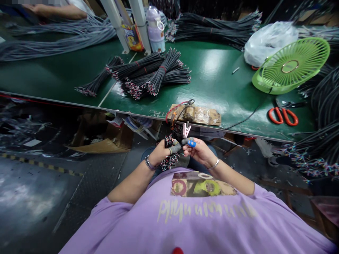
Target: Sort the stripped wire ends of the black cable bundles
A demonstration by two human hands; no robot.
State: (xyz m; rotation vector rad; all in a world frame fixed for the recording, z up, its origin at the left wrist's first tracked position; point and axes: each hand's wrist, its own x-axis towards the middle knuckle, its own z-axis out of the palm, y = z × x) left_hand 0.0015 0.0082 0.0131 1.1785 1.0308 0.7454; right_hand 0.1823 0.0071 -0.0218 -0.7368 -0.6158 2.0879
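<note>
My left hand [162, 152] is closed around a bundle of black cables [169, 159] with stripped, coloured wire ends; it wears a grey finger cot and a wristwatch. My right hand [197, 150] is closed in a pinch next to it, wearing blue and grey finger cots and a bracelet, its fingertips at the cable ends. Both hands are held over my lap, just below the table edge. Right above them a pink clip [186, 129] hangs from a taped fixture [197, 114] with red and black wires.
The green table [217, 74] carries bundles of black cables [150, 72], a green fan [291, 65], orange scissors [283, 116], a plastic bag [268, 38] and a lilac bottle [155, 30]. Another person's arm [57, 10] rests far left. A cardboard box [102, 135] sits under the table.
</note>
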